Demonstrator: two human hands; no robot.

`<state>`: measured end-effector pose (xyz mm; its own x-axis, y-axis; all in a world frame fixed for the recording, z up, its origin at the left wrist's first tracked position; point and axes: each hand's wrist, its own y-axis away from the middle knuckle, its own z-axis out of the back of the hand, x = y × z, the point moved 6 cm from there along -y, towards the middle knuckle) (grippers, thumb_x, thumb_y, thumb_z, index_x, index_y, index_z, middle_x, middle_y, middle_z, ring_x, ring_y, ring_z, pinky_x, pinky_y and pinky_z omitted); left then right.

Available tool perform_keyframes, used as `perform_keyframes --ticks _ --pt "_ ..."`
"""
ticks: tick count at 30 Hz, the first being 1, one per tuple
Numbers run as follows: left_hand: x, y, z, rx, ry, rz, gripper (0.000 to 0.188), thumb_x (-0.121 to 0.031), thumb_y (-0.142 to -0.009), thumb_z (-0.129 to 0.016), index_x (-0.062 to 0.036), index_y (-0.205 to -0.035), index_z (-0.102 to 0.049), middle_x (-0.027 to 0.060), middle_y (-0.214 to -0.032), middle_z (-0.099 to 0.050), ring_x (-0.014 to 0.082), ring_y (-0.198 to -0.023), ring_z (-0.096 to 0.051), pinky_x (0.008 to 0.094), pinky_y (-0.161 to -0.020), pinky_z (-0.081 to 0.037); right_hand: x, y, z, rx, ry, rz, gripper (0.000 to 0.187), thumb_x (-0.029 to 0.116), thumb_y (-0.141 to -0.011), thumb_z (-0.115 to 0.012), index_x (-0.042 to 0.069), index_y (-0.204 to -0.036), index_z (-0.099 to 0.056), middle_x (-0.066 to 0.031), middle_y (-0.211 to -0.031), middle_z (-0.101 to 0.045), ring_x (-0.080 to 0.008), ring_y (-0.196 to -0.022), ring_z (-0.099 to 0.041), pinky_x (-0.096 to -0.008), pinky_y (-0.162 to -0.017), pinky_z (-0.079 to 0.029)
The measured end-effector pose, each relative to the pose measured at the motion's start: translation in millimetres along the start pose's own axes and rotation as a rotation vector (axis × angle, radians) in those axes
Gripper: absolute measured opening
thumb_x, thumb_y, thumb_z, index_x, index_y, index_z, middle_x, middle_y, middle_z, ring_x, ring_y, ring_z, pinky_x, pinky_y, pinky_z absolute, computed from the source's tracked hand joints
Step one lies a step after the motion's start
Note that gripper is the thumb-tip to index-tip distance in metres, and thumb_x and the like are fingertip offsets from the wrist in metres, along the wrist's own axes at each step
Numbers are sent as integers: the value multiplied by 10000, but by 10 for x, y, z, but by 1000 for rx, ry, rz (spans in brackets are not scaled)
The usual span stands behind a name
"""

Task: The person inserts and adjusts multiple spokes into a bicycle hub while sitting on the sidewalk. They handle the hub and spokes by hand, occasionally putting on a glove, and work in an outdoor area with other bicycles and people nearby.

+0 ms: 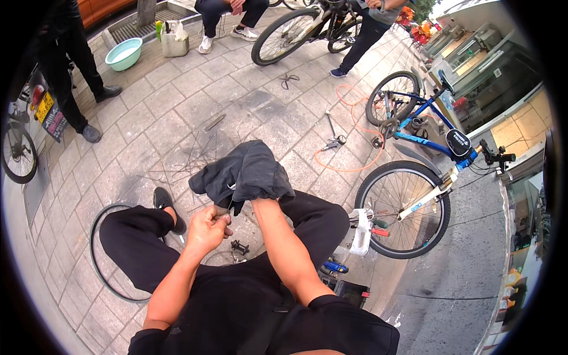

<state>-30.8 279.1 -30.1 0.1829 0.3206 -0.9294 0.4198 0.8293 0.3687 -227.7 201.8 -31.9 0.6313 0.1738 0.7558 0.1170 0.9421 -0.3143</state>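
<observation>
My left hand (208,232) is closed in front of my lap, its fingertips at the lower edge of a dark grey cloth garment (245,171). What those fingers pinch is too small to make out. My right forearm (277,228) runs up to the same garment, which covers my right hand, so its fingers are hidden. Below my hands a black bicycle hub (239,247) lies on the paving between my legs. Thin loose spokes (183,163) are scattered on the ground just beyond the garment.
A bare wheel rim (94,254) lies by my left leg. To the right are a blue and white bicycle (438,148), an orange hose (349,170), a pump-like tool (336,142) and a white cut container (361,234) with tools. Several people stand or sit ahead, near a turquoise basin (124,54).
</observation>
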Motion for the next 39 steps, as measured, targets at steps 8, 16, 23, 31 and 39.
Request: perform_keyframes --ticks 8,16,23,31,39 --pt "131 92 -75 150 569 218 189 -89 -1009 -685 83 -1083 -654 180 -888 -734 224 -636 -730 361 -578 -641 673 -350 586 -235 577 193 224 314 -785 -690 105 -814 -615 -138 -786 -589 -359 -764 -593 -466 -685 -444" --pt "-55 -165 117 88 824 167 177 -123 -1007 -703 39 -1075 -681 125 -858 -746 182 -609 -718 335 -554 -635 994 52 382 -129 292 200 144 209 -871 -649 89 -946 -623 -121 -815 -644 -289 -734 -630 -414 -648 -490" --pt "148 33 16 141 580 147 228 -124 -1000 -720 64 -1127 -698 137 -903 -741 178 -661 -724 316 -593 -622 649 15 338 -210 703 -59 349 305 -790 -714 27 -990 -652 -154 -845 -670 -368 -751 -668 -465 -698 -535" --pt "49 166 353 -275 -34 -285 82 12 -979 -692 80 -1021 -710 130 -1016 -775 139 -743 -751 254 -656 -597 519 -234 579 -396 403 93 380 294 -727 -769 52 -999 -660 -136 -848 -679 -346 -810 -680 -453 -756 -539" --pt "216 217 372 -263 160 -162 162 9 -994 -679 92 -1130 -706 158 -989 -760 163 -750 -746 290 -691 -627 380 -290 737 -574 455 153 318 245 -730 -768 107 -1001 -677 -115 -865 -691 -314 -885 -693 -437 -799 -544"
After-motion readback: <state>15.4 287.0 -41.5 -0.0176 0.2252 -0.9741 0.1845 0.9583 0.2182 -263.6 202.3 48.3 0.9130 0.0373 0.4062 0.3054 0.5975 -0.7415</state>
